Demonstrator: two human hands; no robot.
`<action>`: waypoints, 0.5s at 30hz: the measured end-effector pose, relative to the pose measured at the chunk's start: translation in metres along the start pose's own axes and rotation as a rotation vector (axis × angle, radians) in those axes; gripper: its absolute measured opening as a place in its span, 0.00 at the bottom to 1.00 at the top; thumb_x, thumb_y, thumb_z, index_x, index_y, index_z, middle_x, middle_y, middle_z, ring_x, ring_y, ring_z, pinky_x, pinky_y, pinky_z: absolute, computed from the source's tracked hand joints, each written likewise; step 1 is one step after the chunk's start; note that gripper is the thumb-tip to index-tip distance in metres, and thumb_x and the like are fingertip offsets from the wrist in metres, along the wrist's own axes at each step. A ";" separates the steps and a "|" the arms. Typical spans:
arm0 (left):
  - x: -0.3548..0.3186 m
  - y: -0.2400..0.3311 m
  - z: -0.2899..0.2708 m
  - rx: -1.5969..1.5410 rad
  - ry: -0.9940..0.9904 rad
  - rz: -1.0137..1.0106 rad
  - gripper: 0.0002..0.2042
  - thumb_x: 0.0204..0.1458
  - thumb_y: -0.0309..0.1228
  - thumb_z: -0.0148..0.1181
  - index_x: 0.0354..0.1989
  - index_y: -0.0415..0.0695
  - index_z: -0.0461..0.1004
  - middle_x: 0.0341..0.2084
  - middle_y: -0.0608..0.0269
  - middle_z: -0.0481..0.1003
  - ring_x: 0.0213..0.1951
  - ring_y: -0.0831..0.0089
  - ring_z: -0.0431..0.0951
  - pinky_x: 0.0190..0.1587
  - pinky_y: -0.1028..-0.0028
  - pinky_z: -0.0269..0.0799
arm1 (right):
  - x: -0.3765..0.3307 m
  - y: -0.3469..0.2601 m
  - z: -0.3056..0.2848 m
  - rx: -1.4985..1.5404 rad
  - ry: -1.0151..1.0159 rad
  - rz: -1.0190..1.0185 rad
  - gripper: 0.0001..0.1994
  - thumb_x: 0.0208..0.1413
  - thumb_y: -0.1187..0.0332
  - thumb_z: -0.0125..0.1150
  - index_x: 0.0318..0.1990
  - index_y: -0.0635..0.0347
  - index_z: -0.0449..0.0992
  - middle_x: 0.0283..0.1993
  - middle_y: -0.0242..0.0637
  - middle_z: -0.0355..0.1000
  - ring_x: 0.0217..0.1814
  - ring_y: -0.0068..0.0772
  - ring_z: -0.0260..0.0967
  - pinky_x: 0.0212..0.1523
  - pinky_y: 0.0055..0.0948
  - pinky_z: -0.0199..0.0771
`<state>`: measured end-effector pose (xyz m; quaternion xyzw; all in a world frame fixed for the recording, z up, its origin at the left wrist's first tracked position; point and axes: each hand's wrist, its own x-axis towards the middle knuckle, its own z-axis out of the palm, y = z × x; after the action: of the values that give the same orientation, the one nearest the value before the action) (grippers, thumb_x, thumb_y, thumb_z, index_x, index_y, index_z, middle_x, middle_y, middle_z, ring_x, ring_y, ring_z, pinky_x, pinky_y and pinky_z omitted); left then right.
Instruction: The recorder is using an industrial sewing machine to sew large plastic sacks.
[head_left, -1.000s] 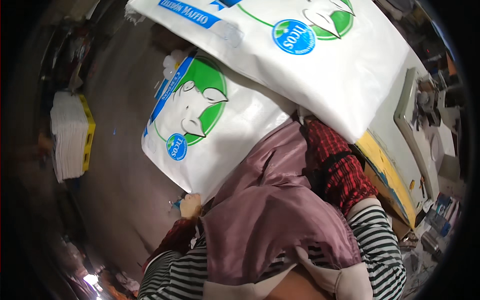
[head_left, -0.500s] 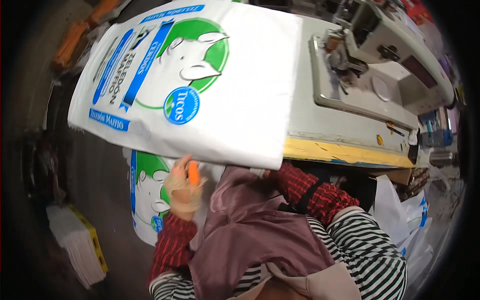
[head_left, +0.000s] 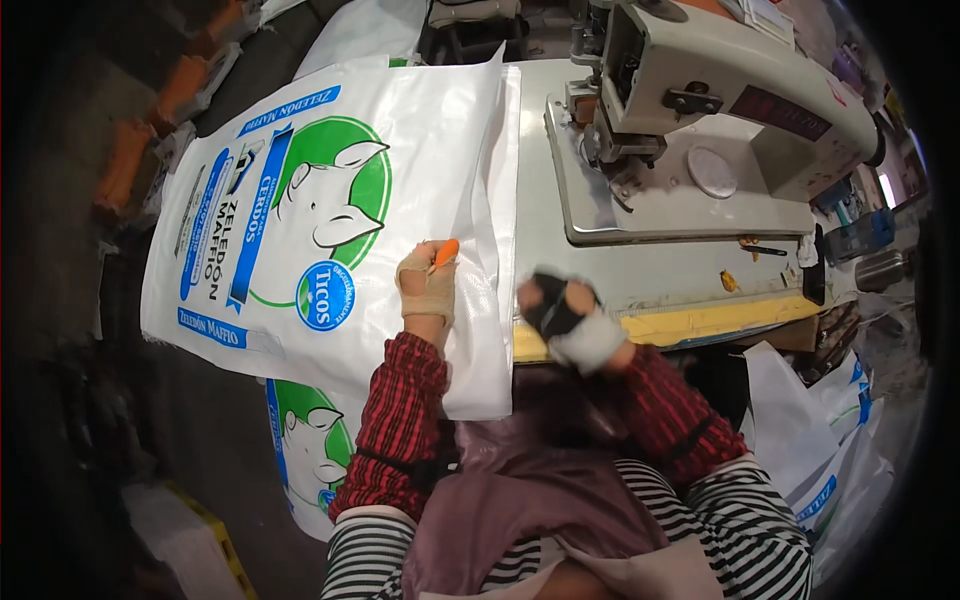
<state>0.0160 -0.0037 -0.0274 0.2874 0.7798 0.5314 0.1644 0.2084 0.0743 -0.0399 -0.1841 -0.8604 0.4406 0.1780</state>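
Observation:
A large white printed sack (head_left: 440, 190), with a green circle and pig's head on it, lies over the left part of the worktable and hangs past its front edge. My left hand (head_left: 425, 285), in a beige fingerless wrap, rests on the sack near its right side. Its fingers are curled, and an orange piece (head_left: 445, 255) sticks up at them; whether they pinch the sack is hidden. Just right of the sack's edge, my right hand (head_left: 565, 312) hovers by the table front in a black and grey fingerless glove. Motion smears its fingers.
An industrial sewing machine (head_left: 725, 110) stands on the right of the pale worktable (head_left: 545, 260), whose front edge is yellow (head_left: 650, 328). Another printed sack (head_left: 305, 440) hangs below on the left. More white sacks (head_left: 800, 430) are bunched at the lower right.
The sack has shifted left and lies flatter, with a raised fold near its right edge. My left hand has moved from below its front edge onto it. My right hand has come into sight.

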 end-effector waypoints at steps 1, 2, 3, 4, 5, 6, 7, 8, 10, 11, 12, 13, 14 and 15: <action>0.001 -0.004 -0.003 0.006 0.008 0.006 0.05 0.46 0.27 0.55 0.27 0.38 0.73 0.20 0.61 0.70 0.24 0.75 0.67 0.29 0.76 0.63 | 0.025 -0.004 -0.003 -0.264 0.316 -0.200 0.08 0.50 0.74 0.50 0.38 0.62 0.70 0.34 0.34 0.71 0.35 0.31 0.68 0.38 0.26 0.67; 0.002 -0.008 -0.003 0.045 -0.002 0.042 0.06 0.47 0.28 0.55 0.27 0.37 0.73 0.20 0.60 0.70 0.24 0.74 0.67 0.29 0.75 0.63 | 0.043 -0.001 -0.003 -0.157 0.379 -0.218 0.08 0.50 0.72 0.52 0.37 0.63 0.71 0.32 0.35 0.70 0.34 0.31 0.68 0.37 0.26 0.67; 0.004 -0.011 -0.001 0.087 -0.014 0.075 0.07 0.48 0.29 0.55 0.27 0.37 0.73 0.21 0.59 0.70 0.24 0.73 0.67 0.29 0.75 0.63 | 0.058 0.003 0.000 -0.048 0.440 -0.233 0.08 0.49 0.70 0.54 0.35 0.64 0.71 0.30 0.37 0.70 0.33 0.30 0.67 0.36 0.25 0.68; 0.004 -0.010 -0.002 0.091 -0.013 0.080 0.07 0.48 0.29 0.55 0.27 0.37 0.73 0.21 0.59 0.70 0.24 0.73 0.67 0.29 0.75 0.63 | 0.071 -0.002 0.007 0.169 0.302 0.070 0.10 0.48 0.66 0.55 0.38 0.59 0.71 0.34 0.38 0.70 0.36 0.37 0.67 0.39 0.28 0.67; 0.004 -0.009 -0.001 0.126 0.032 0.115 0.07 0.49 0.29 0.54 0.28 0.36 0.72 0.21 0.59 0.70 0.23 0.72 0.67 0.28 0.74 0.63 | 0.084 -0.008 0.010 0.380 0.156 0.372 0.13 0.47 0.63 0.57 0.40 0.54 0.71 0.37 0.40 0.70 0.39 0.43 0.67 0.42 0.30 0.67; 0.004 -0.007 0.000 0.158 0.075 0.152 0.08 0.49 0.30 0.53 0.28 0.36 0.72 0.21 0.58 0.70 0.23 0.72 0.67 0.28 0.73 0.63 | 0.103 -0.013 0.005 0.050 0.045 0.484 0.16 0.49 0.59 0.53 0.44 0.52 0.70 0.40 0.42 0.70 0.42 0.44 0.66 0.45 0.32 0.66; 0.011 -0.009 -0.003 0.153 0.071 0.162 0.08 0.49 0.30 0.53 0.28 0.36 0.72 0.21 0.58 0.70 0.23 0.72 0.67 0.28 0.73 0.63 | 0.101 -0.005 0.008 0.046 0.056 0.483 0.16 0.49 0.59 0.53 0.44 0.52 0.70 0.40 0.42 0.70 0.42 0.44 0.66 0.45 0.32 0.66; 0.025 -0.017 -0.016 0.279 0.197 0.181 0.08 0.50 0.30 0.52 0.28 0.36 0.71 0.20 0.58 0.69 0.23 0.72 0.66 0.28 0.73 0.62 | 0.098 0.010 0.020 -0.016 0.164 0.353 0.17 0.49 0.58 0.52 0.45 0.52 0.69 0.40 0.42 0.70 0.43 0.45 0.66 0.45 0.34 0.65; 0.048 -0.024 -0.059 0.381 0.339 0.126 0.09 0.52 0.30 0.50 0.28 0.37 0.71 0.19 0.59 0.68 0.22 0.72 0.65 0.27 0.74 0.61 | 0.064 0.002 0.017 -0.122 0.335 0.102 0.18 0.49 0.60 0.48 0.47 0.54 0.68 0.42 0.47 0.68 0.45 0.51 0.65 0.45 0.40 0.64; 0.054 -0.022 -0.079 0.360 0.342 0.060 0.08 0.52 0.29 0.49 0.27 0.37 0.71 0.18 0.60 0.67 0.22 0.73 0.65 0.26 0.75 0.60 | 0.049 0.007 0.018 -0.031 0.223 0.346 0.16 0.47 0.63 0.49 0.44 0.56 0.69 0.41 0.49 0.69 0.46 0.52 0.64 0.45 0.40 0.65; 0.052 -0.013 -0.099 0.156 0.351 0.073 0.08 0.52 0.28 0.48 0.27 0.37 0.70 0.19 0.62 0.67 0.23 0.74 0.64 0.26 0.76 0.60 | 0.038 -0.002 0.017 0.081 0.400 0.160 0.08 0.45 0.73 0.55 0.34 0.62 0.69 0.26 0.43 0.70 0.30 0.44 0.69 0.31 0.35 0.67; 0.043 0.003 -0.112 -0.053 0.349 0.085 0.07 0.52 0.26 0.46 0.27 0.37 0.70 0.20 0.63 0.66 0.24 0.75 0.64 0.27 0.78 0.60 | 0.020 -0.011 0.017 0.002 0.435 0.101 0.05 0.46 0.72 0.55 0.30 0.62 0.68 0.23 0.41 0.70 0.27 0.42 0.69 0.28 0.35 0.67; 0.026 0.034 -0.114 0.002 0.315 0.130 0.06 0.51 0.24 0.45 0.28 0.37 0.69 0.21 0.64 0.65 0.25 0.76 0.64 0.28 0.78 0.60 | 0.001 -0.001 0.026 0.129 0.459 0.112 0.05 0.46 0.71 0.56 0.28 0.61 0.67 0.22 0.41 0.69 0.26 0.41 0.69 0.27 0.35 0.65; 0.009 0.055 -0.119 0.065 0.288 0.164 0.05 0.50 0.22 0.44 0.29 0.36 0.68 0.22 0.65 0.65 0.26 0.77 0.64 0.29 0.79 0.60 | -0.009 -0.022 0.016 0.085 0.351 0.250 0.06 0.45 0.71 0.57 0.27 0.62 0.66 0.22 0.41 0.68 0.26 0.40 0.69 0.27 0.35 0.65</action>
<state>-0.0429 -0.0707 0.0691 0.2762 0.7861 0.5530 -0.0023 0.2047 0.0471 -0.0322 -0.3556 -0.7675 0.4561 0.2767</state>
